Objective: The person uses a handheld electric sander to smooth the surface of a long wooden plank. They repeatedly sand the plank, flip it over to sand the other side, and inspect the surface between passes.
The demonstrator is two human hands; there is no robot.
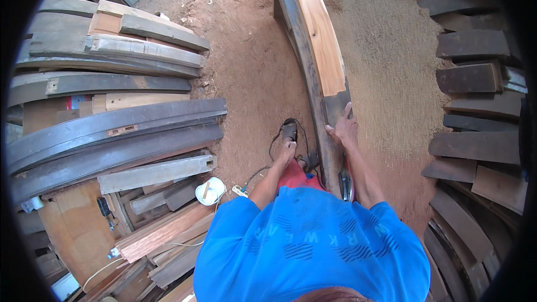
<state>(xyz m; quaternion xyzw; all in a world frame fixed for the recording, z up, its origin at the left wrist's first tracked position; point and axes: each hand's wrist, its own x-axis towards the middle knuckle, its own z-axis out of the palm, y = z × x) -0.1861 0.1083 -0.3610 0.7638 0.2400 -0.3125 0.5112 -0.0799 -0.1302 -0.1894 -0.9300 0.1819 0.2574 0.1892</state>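
Observation:
A long wooden beam (327, 39) runs away from me, its far top face pale and bare, its near part dark grey. On the dark part, close to where the pale wood starts, lies my right hand (344, 128), open, thumb and forefinger spread. Behind it, beside my right forearm, a dark and silver tool (345, 185) sits on the beam, partly hidden; its kind is unclear. My left hand (289, 148) hangs near my sandalled foot (289, 130), its fingers curled. A black cable (271, 150) loops close by; what those fingers hold, if anything, I cannot make out.
Stacked timber (117, 128) fills the left side, and more dark boards (475, 145) line the right. A white bucket (211, 191) stands near my left elbow, by a power socket strip (239, 191). Sawdust (386, 78) covers the ground right of the beam.

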